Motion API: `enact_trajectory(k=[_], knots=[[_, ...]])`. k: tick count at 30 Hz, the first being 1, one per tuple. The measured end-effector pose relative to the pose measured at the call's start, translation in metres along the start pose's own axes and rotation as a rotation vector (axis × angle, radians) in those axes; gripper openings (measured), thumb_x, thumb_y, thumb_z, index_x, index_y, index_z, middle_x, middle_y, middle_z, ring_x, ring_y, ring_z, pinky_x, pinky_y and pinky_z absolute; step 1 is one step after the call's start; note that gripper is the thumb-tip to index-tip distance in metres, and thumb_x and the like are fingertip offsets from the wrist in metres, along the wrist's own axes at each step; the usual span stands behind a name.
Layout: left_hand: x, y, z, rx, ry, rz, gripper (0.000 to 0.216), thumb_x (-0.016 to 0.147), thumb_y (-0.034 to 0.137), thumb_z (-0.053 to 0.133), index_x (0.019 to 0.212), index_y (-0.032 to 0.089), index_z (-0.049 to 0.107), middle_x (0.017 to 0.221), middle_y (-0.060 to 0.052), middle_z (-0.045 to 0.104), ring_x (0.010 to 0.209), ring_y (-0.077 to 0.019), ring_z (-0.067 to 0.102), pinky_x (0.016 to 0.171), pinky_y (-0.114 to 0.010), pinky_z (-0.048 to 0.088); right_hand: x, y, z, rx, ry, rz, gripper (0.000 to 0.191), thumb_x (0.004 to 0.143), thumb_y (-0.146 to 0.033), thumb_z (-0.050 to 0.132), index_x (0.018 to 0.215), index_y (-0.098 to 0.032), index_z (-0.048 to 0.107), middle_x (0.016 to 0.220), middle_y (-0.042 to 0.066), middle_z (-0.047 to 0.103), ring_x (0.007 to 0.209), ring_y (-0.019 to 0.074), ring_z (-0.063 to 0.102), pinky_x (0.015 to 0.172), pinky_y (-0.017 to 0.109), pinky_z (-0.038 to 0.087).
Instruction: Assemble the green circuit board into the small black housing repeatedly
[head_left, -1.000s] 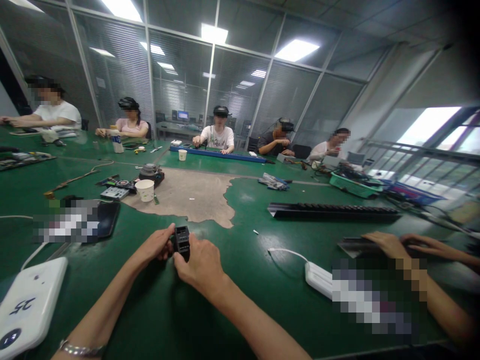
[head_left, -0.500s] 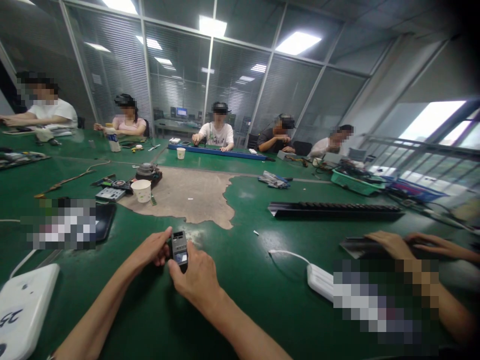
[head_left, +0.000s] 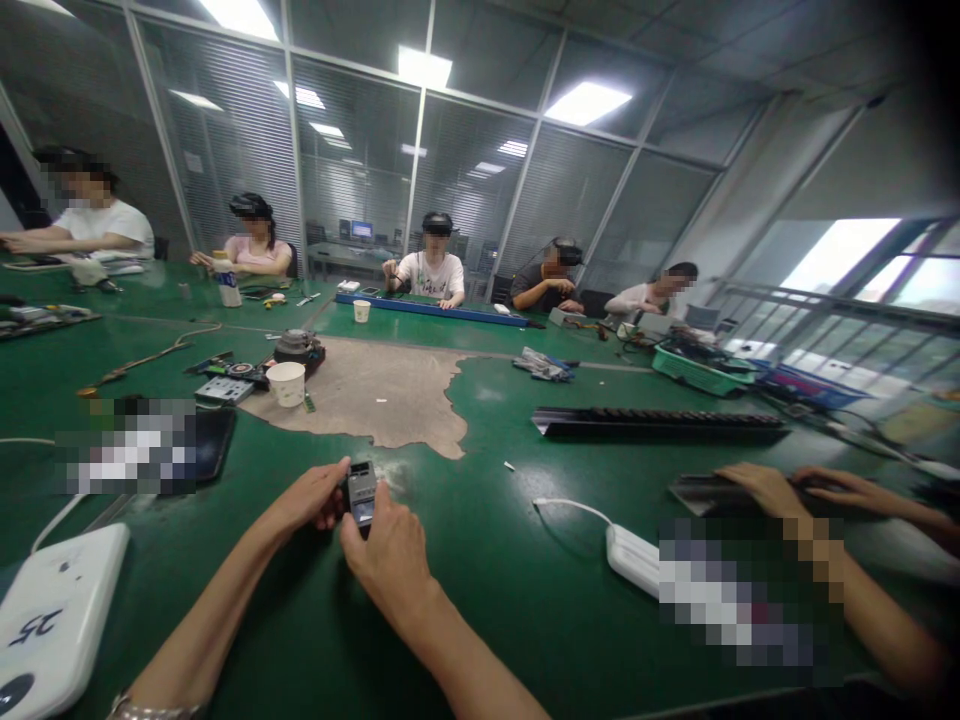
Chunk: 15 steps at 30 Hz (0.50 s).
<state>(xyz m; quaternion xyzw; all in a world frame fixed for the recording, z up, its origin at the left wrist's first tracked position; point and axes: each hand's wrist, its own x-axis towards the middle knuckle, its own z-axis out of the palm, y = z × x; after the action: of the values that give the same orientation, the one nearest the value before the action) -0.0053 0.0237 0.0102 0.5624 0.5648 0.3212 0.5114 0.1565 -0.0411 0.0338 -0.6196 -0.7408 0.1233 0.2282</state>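
Note:
A small black and grey block-shaped part (head_left: 361, 493) is held upright just above the green table (head_left: 480, 590), a little in front of me. My left hand (head_left: 311, 497) pinches its left side with thumb and fingers. My right hand (head_left: 390, 555) grips it from the right and below, fingers closed round it. Both hands meet on the part.
A white device (head_left: 52, 620) lies at the near left, a white power strip with cord (head_left: 630, 555) at the right. A co-worker's hands (head_left: 772, 487) rest on a black tray at the right. A paper cup (head_left: 288, 382), long black tray (head_left: 660, 422) and several seated people lie beyond.
The part has been turned in my hands: a second ago its dark slotted side faced me, now a grey face with a small bright patch shows. Both hands stay closed on it.

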Motion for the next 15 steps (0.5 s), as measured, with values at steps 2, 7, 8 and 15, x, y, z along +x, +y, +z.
enact_trajectory(k=[2,7,8,15], knots=[[0.001,-0.002,-0.001,-0.024,-0.004,-0.008,0.063,0.076,0.077,0.041,0.073,0.015,0.055,0.051,0.000,0.057,0.038,-0.0133,0.052,0.039,-0.023,0.038,0.001,0.000,0.001,0.014,0.013,0.003,0.053,0.084,-0.040,0.054,0.124,-0.006,0.048,0.088,0.016,0.068,0.079,0.0310,0.067,0.069,0.037,0.049],[0.006,-0.008,-0.003,-0.139,-0.016,-0.045,0.070,0.075,0.079,0.039,0.092,0.013,0.059,0.051,0.000,0.059,0.038,-0.0149,0.054,0.039,-0.024,0.039,0.003,-0.005,-0.008,0.060,0.069,-0.016,0.047,0.085,-0.041,0.053,0.119,-0.009,0.050,0.084,0.014,0.069,0.075,0.0277,0.067,0.064,0.032,0.046],[0.007,-0.009,-0.003,-0.157,-0.017,-0.045,0.073,0.075,0.079,0.040,0.101,0.013,0.059,0.052,0.000,0.060,0.039,-0.0155,0.055,0.040,-0.024,0.039,0.004,-0.006,-0.012,0.072,0.085,-0.021,0.045,0.085,-0.041,0.052,0.118,-0.010,0.051,0.084,0.013,0.069,0.073,0.0268,0.067,0.063,0.031,0.045],[0.006,-0.010,-0.004,-0.177,-0.023,-0.067,0.072,0.073,0.075,0.049,0.107,0.012,0.055,0.062,-0.002,0.063,0.045,-0.0155,0.058,0.043,-0.024,0.042,0.016,0.021,-0.051,0.131,0.187,-0.077,0.031,0.087,-0.041,0.050,0.109,-0.019,0.057,0.081,0.006,0.068,0.072,0.0205,0.065,0.064,0.025,0.041]])
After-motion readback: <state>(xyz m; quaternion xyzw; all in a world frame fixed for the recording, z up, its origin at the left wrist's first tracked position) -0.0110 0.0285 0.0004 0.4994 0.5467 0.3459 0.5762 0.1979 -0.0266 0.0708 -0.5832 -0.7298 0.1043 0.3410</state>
